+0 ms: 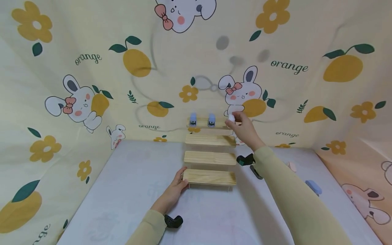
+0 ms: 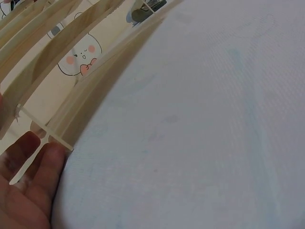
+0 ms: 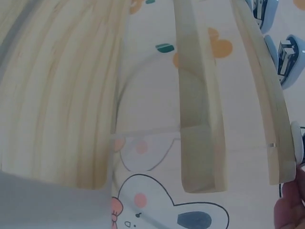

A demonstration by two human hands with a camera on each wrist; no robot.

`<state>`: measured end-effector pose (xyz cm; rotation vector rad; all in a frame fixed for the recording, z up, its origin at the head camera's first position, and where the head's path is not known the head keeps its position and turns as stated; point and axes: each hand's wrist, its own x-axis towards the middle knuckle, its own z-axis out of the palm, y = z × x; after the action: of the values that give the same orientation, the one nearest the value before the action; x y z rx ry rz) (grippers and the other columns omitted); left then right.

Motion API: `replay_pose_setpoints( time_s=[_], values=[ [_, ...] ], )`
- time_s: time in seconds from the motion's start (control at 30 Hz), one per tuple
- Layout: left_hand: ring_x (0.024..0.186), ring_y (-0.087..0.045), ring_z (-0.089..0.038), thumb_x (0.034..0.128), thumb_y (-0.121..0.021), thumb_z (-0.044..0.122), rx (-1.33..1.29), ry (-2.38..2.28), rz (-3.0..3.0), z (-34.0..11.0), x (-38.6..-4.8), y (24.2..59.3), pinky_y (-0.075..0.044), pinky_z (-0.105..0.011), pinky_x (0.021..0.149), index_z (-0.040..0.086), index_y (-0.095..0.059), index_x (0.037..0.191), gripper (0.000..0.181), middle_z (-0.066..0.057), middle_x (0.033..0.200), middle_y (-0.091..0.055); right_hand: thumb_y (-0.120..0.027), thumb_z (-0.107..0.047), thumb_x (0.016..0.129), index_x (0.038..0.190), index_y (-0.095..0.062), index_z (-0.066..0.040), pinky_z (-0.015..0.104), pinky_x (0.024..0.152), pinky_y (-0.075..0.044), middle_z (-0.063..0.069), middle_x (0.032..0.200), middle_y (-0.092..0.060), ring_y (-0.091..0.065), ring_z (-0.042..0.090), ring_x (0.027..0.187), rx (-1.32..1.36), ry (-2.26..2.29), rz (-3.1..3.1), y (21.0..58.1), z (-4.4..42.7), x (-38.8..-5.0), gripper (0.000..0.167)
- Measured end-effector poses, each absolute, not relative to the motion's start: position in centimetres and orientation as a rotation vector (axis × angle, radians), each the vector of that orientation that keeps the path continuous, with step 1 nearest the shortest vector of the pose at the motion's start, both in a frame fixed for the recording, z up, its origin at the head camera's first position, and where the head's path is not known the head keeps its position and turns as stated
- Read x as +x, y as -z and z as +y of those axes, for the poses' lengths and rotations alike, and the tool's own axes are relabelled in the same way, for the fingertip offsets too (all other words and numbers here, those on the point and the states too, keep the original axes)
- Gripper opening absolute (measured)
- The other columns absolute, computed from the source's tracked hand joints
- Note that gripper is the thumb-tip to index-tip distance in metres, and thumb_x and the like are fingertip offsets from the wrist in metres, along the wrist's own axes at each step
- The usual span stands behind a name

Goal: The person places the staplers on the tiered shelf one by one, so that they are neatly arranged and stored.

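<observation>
A four-tier wooden display rack (image 1: 209, 158) stands on the table. My left hand (image 1: 173, 190) grips its lower left end, with fingers about the thin side support (image 2: 45, 128) in the left wrist view. Two light blue staplers, the left stapler (image 1: 193, 119) and the middle stapler (image 1: 211, 120), stand on the top tier. At that tier's right end, my right hand (image 1: 243, 129) pinches a white stapler (image 1: 231, 118). In the right wrist view the white stapler (image 3: 297, 143) is at the top board's end, partly cut off; whether it bears weight on the board I cannot tell.
On the table to the right lie a pink stapler (image 1: 291, 166) and a blue stapler (image 1: 313, 187), near my right sleeve. A dark object (image 1: 256, 172) shows beside the right wrist. Behind the rack hangs a patterned cloth (image 1: 171, 78) with rabbits and oranges.
</observation>
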<state>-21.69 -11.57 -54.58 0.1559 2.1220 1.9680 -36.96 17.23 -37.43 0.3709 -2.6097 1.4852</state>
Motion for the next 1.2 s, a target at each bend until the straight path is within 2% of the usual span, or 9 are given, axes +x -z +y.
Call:
replay_pose_setpoints(
  time_s=[0.13, 0.23, 0.47, 0.73, 0.93, 1.2],
  values=[
    [0.14, -0.028, -0.03, 0.104, -0.042, 0.023, 0.161, -1.98, 2.112, -11.5, -21.7, 54.6, -0.019, -0.05, 0.114, 0.032, -0.02, 0.153, 0.054, -0.017, 0.156, -0.022, -0.063, -0.048, 0.091, 0.143, -0.039, -0.01, 0.045, 0.099, -0.045, 0.009, 0.133, -0.047, -0.044, 0.027, 0.119, 0.365, -1.466, -2.646, 37.5, 17.5, -37.0, 0.068],
    [0.139, -0.029, -0.03, 0.1043, -0.041, 0.024, 0.165, -1.993, 2.092, -11.4, -21.7, 54.5, -0.023, -0.048, 0.113, 0.031, -0.019, 0.153, 0.054, -0.018, 0.156, -0.022, -0.065, -0.044, 0.091, 0.145, -0.036, -0.012, 0.047, 0.1, -0.043, 0.01, 0.136, -0.046, -0.042, 0.028, 0.123, 0.375, -1.439, -2.664, 37.8, 17.8, -37.0, 0.069],
    [0.139, -0.029, -0.028, 0.105, -0.039, 0.02, 0.189, -2.015, 2.049, -11.2, -21.6, 54.3, -0.026, -0.045, 0.113, 0.029, -0.017, 0.154, 0.054, -0.016, 0.157, -0.02, -0.067, -0.034, 0.092, 0.148, -0.03, -0.011, 0.047, 0.096, -0.045, 0.012, 0.14, -0.043, -0.043, 0.03, 0.12, 0.401, -1.401, -2.676, 38.3, 18.2, -36.9, 0.071],
    [0.14, -0.028, -0.026, 0.1056, -0.037, 0.018, 0.219, -2.025, 2.03, -11.2, -21.6, 54.2, -0.027, -0.043, 0.113, 0.026, -0.015, 0.154, 0.054, -0.014, 0.158, -0.019, -0.068, -0.034, 0.091, 0.148, -0.029, -0.011, 0.046, 0.094, -0.046, 0.012, 0.143, -0.04, -0.046, 0.031, 0.118, 0.417, -1.37, -2.689, 38.7, 18.5, -36.4, 0.073],
    [0.14, -0.027, -0.026, 0.1054, -0.038, 0.019, 0.194, -2.01, 2.049, -11.4, -21.5, 54.2, -0.025, -0.044, 0.113, 0.028, -0.015, 0.154, 0.055, -0.014, 0.158, -0.019, -0.067, -0.034, 0.092, 0.15, -0.027, -0.009, 0.049, 0.094, -0.047, 0.017, 0.145, -0.039, -0.047, 0.037, 0.12, 0.43, -1.343, -2.72, 38.8, 19.1, -34.5, 0.074],
    [0.14, -0.027, -0.026, 0.1051, -0.038, 0.016, 0.195, -2.029, 2.035, -11.4, -21.6, 54.4, -0.025, -0.044, 0.113, 0.027, -0.015, 0.154, 0.055, -0.013, 0.158, -0.018, -0.068, -0.043, 0.089, 0.147, -0.033, -0.009, 0.05, 0.098, -0.043, 0.015, 0.143, -0.043, -0.049, 0.033, 0.119, 0.381, -1.315, -2.738, 40.6, 20.9, -31.1, 0.075]
  ],
)
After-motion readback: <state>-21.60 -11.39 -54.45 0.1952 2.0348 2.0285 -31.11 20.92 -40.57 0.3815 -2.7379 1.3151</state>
